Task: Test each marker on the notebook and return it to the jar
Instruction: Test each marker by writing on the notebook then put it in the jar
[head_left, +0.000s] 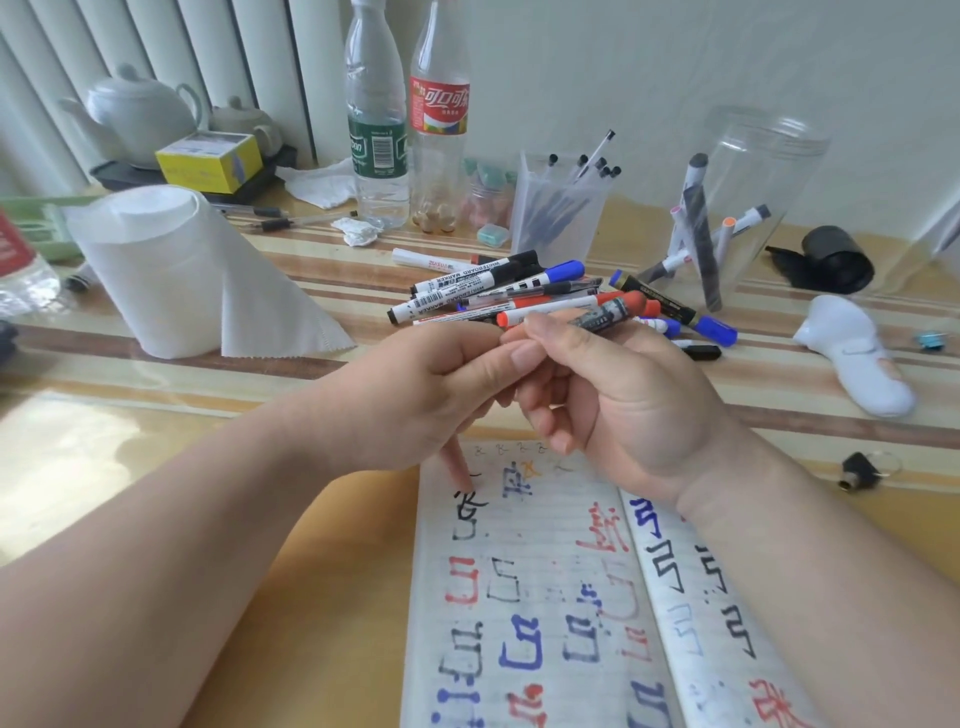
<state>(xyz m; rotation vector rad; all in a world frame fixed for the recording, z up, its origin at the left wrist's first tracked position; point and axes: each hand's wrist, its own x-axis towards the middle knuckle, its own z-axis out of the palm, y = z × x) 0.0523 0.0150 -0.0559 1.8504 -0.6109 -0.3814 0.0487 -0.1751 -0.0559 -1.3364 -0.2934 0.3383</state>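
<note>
Over the striped desk (156, 415), right hand (623, 395) grips a dark orange-tipped marker (602, 316), left hand (431, 395) pinches its near end; pull straight apart above the lined notebook (545, 597).

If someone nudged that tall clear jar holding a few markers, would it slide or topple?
Probably topples if pushed high: the jar is tall and looks like thin clear plastic, so likely light. The markers leaning inside may shift and rattle. The glossy tabletop might let it skid if pushed low.
</note>
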